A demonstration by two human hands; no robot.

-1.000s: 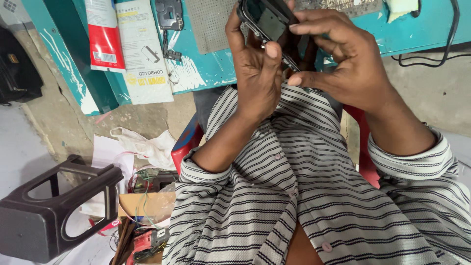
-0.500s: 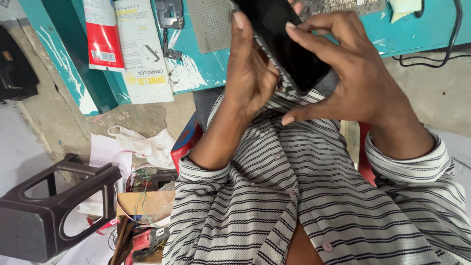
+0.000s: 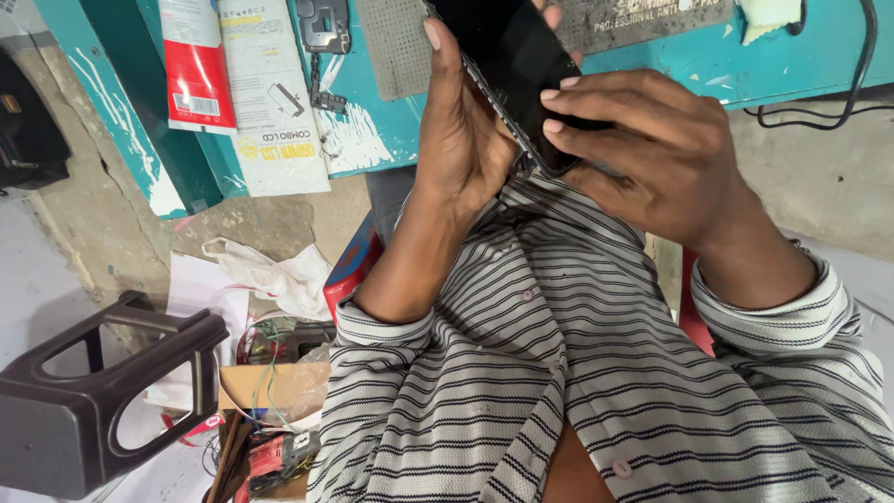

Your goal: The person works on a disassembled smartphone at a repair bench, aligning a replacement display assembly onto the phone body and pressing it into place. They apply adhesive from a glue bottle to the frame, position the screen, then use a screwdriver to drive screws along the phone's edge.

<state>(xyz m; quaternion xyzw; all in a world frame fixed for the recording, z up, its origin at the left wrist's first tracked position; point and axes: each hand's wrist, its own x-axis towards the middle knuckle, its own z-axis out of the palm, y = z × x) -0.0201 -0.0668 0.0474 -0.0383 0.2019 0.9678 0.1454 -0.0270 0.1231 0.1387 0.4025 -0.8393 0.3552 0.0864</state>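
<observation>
A teal painted surface runs along the top of the view, its front edge chipped white, above a bare concrete floor.

At the far left on the floor stands a dark plastic stool. Beside it lie white papers, a crumpled white cloth and an open cardboard box of tangled wires and small tools.

On the left part of the surface lie two flat packages: a narrow red and white one, and just beside it a taller white one with yellow print near its lower edge. Right of these sits a grey perforated mat, and a black cable hangs over the right edge.

The left hand and the right hand both grip a black phone, held tilted above the surface's front edge in front of the striped shirt. Its glass face is dark and glossy; the left thumb lies along its left edge, and the right fingertips curl over its right side.
</observation>
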